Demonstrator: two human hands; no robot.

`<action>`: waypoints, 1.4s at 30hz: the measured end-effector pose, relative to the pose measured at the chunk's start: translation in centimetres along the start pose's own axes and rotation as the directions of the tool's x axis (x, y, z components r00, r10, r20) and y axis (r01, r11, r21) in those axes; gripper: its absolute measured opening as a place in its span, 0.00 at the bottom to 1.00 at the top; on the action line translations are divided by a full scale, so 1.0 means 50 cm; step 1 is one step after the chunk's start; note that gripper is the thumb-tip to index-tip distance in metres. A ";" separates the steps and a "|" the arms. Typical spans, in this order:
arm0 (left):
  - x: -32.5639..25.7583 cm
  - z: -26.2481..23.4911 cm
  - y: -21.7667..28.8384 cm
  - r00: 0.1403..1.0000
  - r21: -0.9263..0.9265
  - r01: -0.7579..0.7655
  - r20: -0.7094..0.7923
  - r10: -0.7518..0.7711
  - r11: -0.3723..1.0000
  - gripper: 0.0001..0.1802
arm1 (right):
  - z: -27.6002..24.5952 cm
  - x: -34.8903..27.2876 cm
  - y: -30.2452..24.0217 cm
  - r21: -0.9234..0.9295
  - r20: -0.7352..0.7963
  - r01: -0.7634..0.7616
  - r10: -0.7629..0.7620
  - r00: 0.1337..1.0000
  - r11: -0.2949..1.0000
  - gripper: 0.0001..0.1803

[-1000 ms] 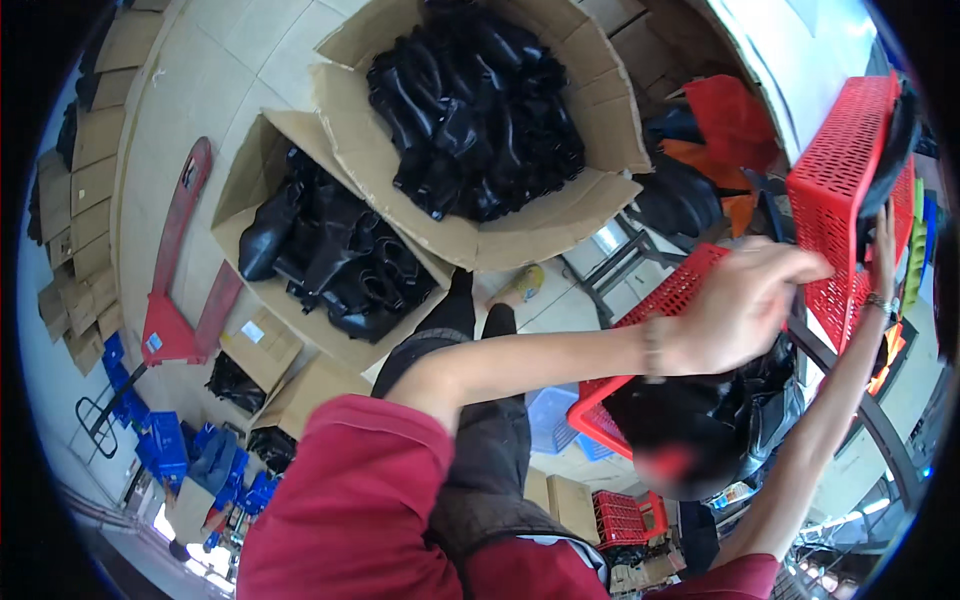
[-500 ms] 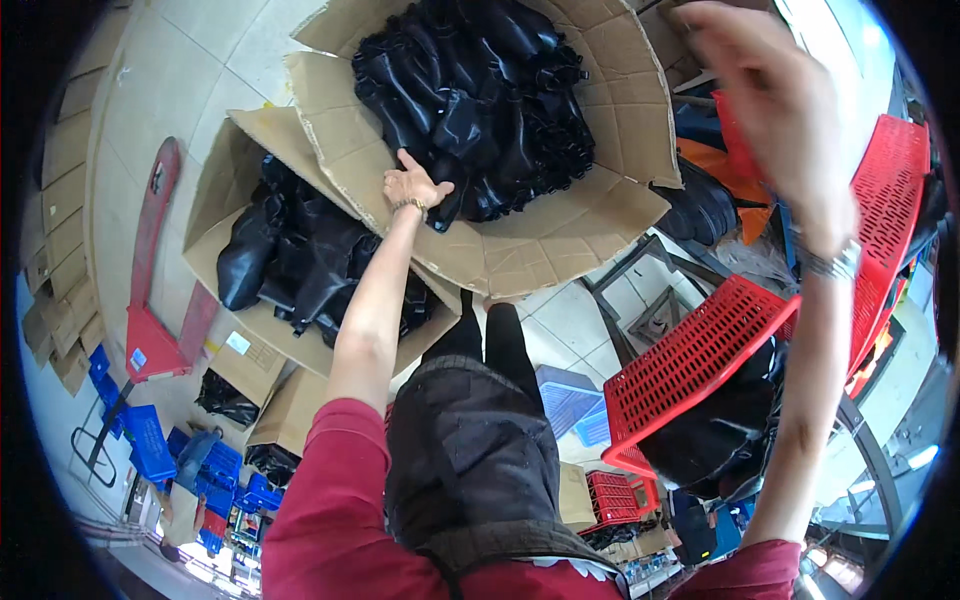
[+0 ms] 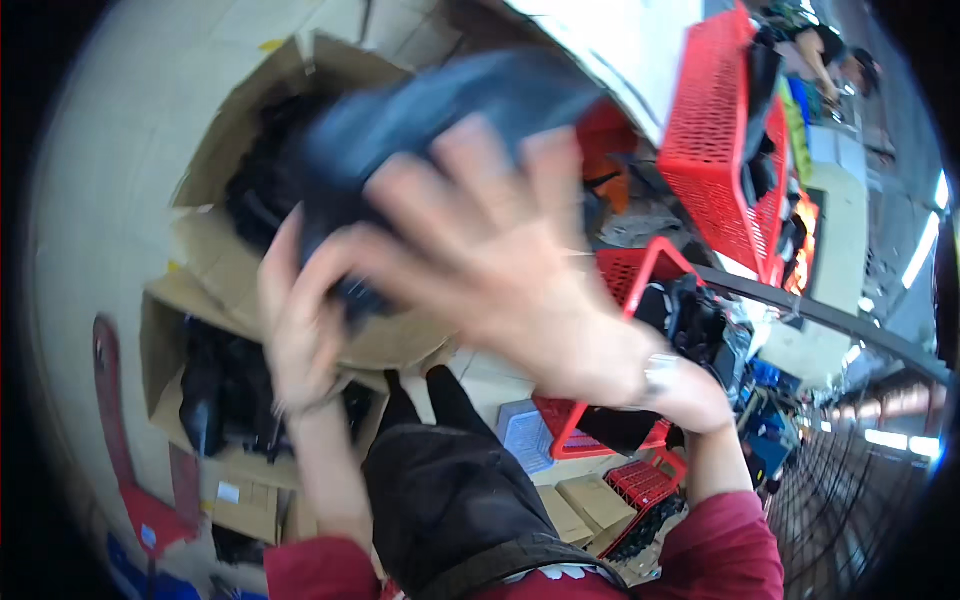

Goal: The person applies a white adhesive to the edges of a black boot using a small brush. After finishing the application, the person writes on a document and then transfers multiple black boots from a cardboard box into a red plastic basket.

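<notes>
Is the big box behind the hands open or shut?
Open: the box shows its inner wall and black parts inside.

Compared with 0.5 s ago: left hand (image 3: pixel 305 335) no longer reaches down to the pile in the large carton (image 3: pixel 215 250); it is now raised, at the lower left of a blurred dark piece (image 3: pixel 440 110). Right hand (image 3: pixel 525 270) has come over from the right, fingers (image 3: pixel 475 165) spread against that piece, which now hides much of the carton. View has swung right: carton sits farther left, and another person's arm (image 3: pixel 815 62) appears upper right.
</notes>
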State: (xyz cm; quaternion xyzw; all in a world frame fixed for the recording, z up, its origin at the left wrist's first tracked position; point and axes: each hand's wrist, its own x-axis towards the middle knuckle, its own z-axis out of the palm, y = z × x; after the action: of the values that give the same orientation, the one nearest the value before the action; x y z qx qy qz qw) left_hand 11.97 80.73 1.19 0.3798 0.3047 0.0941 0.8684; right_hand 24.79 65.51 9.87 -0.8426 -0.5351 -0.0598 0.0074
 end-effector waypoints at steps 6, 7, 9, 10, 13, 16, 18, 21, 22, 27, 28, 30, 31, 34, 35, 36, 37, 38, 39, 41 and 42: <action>0.092 0.507 -0.011 0.648 -0.299 -0.059 0.715 0.264 0.952 0.23 | -0.256 -0.182 0.264 -0.072 -0.322 -0.563 0.515 0.795 0.824 0.34; 0.095 0.569 -0.049 0.685 -0.332 -0.202 0.624 0.375 0.921 0.27 | -0.256 -0.207 0.316 -0.041 -0.323 -0.605 0.562 0.761 0.796 0.34; 0.083 0.646 -0.119 0.666 -0.262 -0.373 0.592 0.453 0.890 0.27 | -0.199 -0.285 0.427 -0.009 -0.236 -0.684 0.663 0.711 0.730 0.33; 0.060 0.589 -0.129 0.594 -0.173 -0.333 0.725 0.348 0.927 0.24 | -0.165 -0.333 0.475 -0.007 -0.169 -0.724 0.713 0.681 0.690 0.33; 0.006 0.395 -0.215 0.636 -0.111 -0.013 0.766 0.094 0.994 0.18 | -0.047 -0.444 0.569 0.003 0.038 -0.801 0.800 0.599 0.599 0.32; 0.022 0.130 -0.323 0.880 0.370 -0.067 0.459 -0.120 0.927 0.21 | 0.020 -0.426 0.612 -0.012 0.169 -0.813 0.802 0.573 0.583 0.31; 0.012 -0.051 -0.346 0.974 0.658 0.031 0.149 -0.170 0.752 0.24 | 0.041 -0.407 0.631 -0.015 0.225 -0.808 0.789 0.572 0.590 0.30; 0.010 -0.297 -0.383 0.996 0.841 0.084 -0.083 -0.026 0.535 0.23 | 0.011 -0.397 0.637 -0.081 0.261 -0.802 0.789 0.557 0.592 0.29; 0.008 -0.361 -0.368 0.967 0.904 -0.118 0.011 0.254 0.411 0.20 | -0.005 -0.398 0.635 -0.130 0.259 -0.797 0.796 0.547 0.590 0.29; 0.077 -0.505 -0.143 0.784 0.992 0.087 -0.009 0.621 -0.095 0.30 | -0.138 -0.255 0.477 -0.372 -0.051 -0.649 0.683 0.728 0.664 0.27; 0.111 -0.539 -0.126 0.762 0.979 0.147 -0.022 0.647 -0.139 0.34 | -0.145 -0.188 0.418 -0.314 -0.101 -0.587 0.589 0.802 0.746 0.27; 0.186 -0.614 -0.115 0.809 0.950 0.228 -0.063 0.585 -0.213 0.37 | -0.080 -0.057 0.299 -0.091 -0.045 -0.341 0.338 0.940 0.936 0.26; 0.185 -0.630 -0.104 0.831 0.962 0.239 -0.134 0.540 -0.130 0.37 | 0.028 -0.001 0.248 0.071 0.020 -0.168 0.167 0.986 0.983 0.26; 0.221 -0.690 -0.141 0.874 0.972 0.180 -0.229 0.429 0.151 0.38 | 0.308 0.166 0.004 0.449 0.335 -0.018 -0.150 0.930 0.893 0.30; 0.228 -0.685 -0.154 0.860 0.980 0.136 -0.190 0.474 0.147 0.38 | 0.426 0.172 -0.041 0.472 0.362 -0.016 -0.177 0.915 0.882 0.34; 0.232 -0.680 -0.162 0.842 0.985 0.091 -0.153 0.518 0.144 0.39 | 0.552 0.183 -0.082 0.519 0.354 -0.001 -0.214 0.911 0.855 0.35; 0.236 -0.680 -0.168 0.820 0.992 0.041 -0.100 0.564 0.116 0.38 | 0.651 0.210 -0.123 0.551 0.461 -0.088 -0.214 0.861 0.830 0.37; 0.245 -0.676 -0.166 0.824 0.990 0.043 -0.110 0.556 0.132 0.37 | 0.762 0.237 -0.154 0.585 0.522 -0.154 -0.224 0.823 0.796 0.40; 0.251 -0.675 -0.166 0.828 0.988 0.056 -0.128 0.546 0.147 0.37 | 0.849 0.270 -0.187 0.599 0.544 -0.205 -0.207 0.813 0.774 0.42; 0.255 -0.670 -0.167 0.842 0.979 0.070 -0.160 0.515 0.189 0.36 | 0.991 0.302 -0.258 0.595 0.578 -0.363 -0.069 0.813 0.717 0.50; 0.253 -0.672 -0.161 0.834 0.982 0.041 -0.136 0.535 0.185 0.36 | 1.041 0.315 -0.303 0.587 0.578 -0.452 0.044 0.815 0.672 0.55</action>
State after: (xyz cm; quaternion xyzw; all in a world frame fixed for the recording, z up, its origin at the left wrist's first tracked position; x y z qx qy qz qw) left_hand 1.30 100.36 -28.04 0.8425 0.4207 0.1165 0.3156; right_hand 22.57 90.13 -40.89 -0.8255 -0.3726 0.3786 0.1908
